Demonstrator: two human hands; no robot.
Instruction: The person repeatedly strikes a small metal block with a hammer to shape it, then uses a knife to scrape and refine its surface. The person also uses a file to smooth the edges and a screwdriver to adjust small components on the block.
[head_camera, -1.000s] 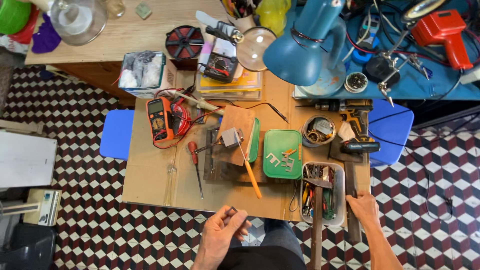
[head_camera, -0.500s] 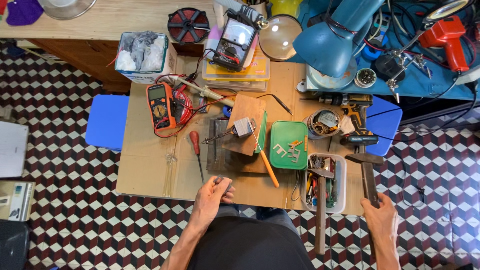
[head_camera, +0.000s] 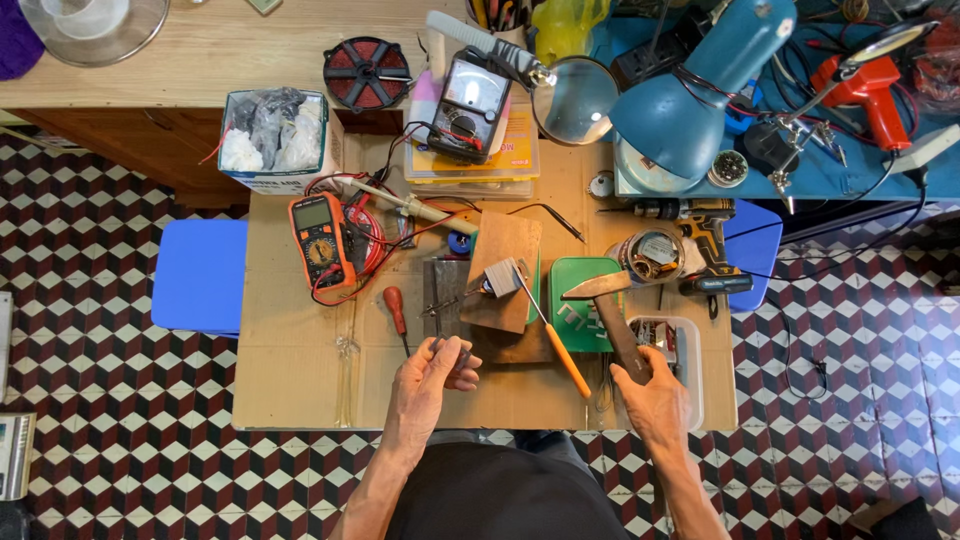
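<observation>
1. Our right hand (head_camera: 655, 395) grips the wooden-handled steel hammer (head_camera: 608, 312), its head over the green plastic tray (head_camera: 578, 325).
2. Our left hand (head_camera: 430, 385) pinches a small dark metal piece (head_camera: 452, 350) above the cardboard-covered tabletop (head_camera: 300, 370).

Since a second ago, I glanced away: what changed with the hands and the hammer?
The right hand took the hammer from the tray side and raised it over the green tray. The left hand moved onto the cardboard, pinching a small metal piece. The multimeter and screwdrivers stayed put.
</observation>
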